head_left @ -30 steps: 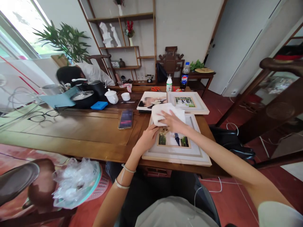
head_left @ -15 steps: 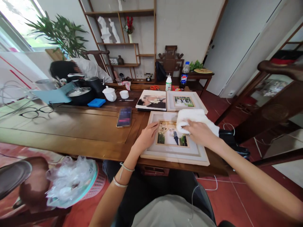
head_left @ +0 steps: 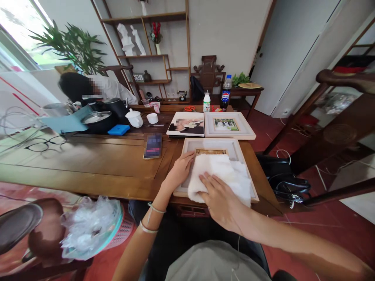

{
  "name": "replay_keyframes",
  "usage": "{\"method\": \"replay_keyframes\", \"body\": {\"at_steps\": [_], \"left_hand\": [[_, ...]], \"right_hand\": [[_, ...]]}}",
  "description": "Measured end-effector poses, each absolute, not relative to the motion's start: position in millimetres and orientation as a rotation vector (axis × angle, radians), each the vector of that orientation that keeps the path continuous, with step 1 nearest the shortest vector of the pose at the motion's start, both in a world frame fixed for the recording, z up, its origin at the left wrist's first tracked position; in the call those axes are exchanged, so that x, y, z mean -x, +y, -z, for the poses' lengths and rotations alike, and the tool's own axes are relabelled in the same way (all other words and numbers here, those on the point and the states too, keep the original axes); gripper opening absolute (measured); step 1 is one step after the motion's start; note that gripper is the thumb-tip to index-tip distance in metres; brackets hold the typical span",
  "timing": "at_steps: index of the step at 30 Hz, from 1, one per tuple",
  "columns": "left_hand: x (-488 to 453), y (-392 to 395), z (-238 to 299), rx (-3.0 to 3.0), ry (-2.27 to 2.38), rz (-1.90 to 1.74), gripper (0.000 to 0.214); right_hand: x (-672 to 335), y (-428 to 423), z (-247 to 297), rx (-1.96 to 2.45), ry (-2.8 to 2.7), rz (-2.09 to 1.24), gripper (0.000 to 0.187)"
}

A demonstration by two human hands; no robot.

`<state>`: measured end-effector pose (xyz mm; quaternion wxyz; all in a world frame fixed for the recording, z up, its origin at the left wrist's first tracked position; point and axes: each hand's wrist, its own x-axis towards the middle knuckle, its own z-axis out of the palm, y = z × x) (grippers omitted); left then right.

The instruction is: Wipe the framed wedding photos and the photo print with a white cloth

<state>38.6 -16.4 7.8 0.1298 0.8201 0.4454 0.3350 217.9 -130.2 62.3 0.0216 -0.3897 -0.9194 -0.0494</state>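
A light wooden picture frame (head_left: pixel 185 188) lies flat at the right end of the table, a photo inside it. My left hand (head_left: pixel 183 166) rests on its left side with fingers stretched out over the rim. Under my right hand (head_left: pixel 219 199) is a folded white towel (head_left: pixel 231 168), gripped between thumb and fingers and pressed on the lower part of the frame. The towel hides most of the photo, leaving only its top strip visible. Just behind lie a second white-bordered picture frame (head_left: pixel 249 132) and a canvas print (head_left: pixel 187 117).
A phone (head_left: pixel 152 146) lies left of the frame. Farther back stand a white teapot (head_left: pixel 134 118), a small white cup (head_left: pixel 152 118), a milk bottle (head_left: pixel 206 103) and a cola bottle (head_left: pixel 225 93). Another person (head_left: pixel 114 88) leans over at the far left. A bag-lined basket (head_left: pixel 120 234) sits below.
My right hand has moved the towel down and left, from the frame's upper right corner across the photo to its lower edge. My left hand stays on the frame's left side.
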Motion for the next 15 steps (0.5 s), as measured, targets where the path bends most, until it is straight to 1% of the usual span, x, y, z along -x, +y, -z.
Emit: {"method": "replay_keyframes", "body": {"at_steps": [4, 8, 11, 15], "left_hand": [[-40, -18, -7, -2.362, 1.334, -0.94, 0.037], [-39, -18, -7, -2.366, 1.346, -0.9, 0.038], [-39, -17, -6, -2.376, 1.341, -0.888, 0.038], [-39, -18, -8, -2.389, 1.328, -0.91, 0.038]], "right_hand": [[-255, -135, -82, 1.368, -2.868, 0.179, 0.038], [-285, -117, -98, 1.559, -2.865, 0.145, 0.04], [-298, -82, -91, 1.628, -2.763, 0.193, 0.045], [-304, -25, -72, 1.628, -2.546, 0.384, 0.053]]}}
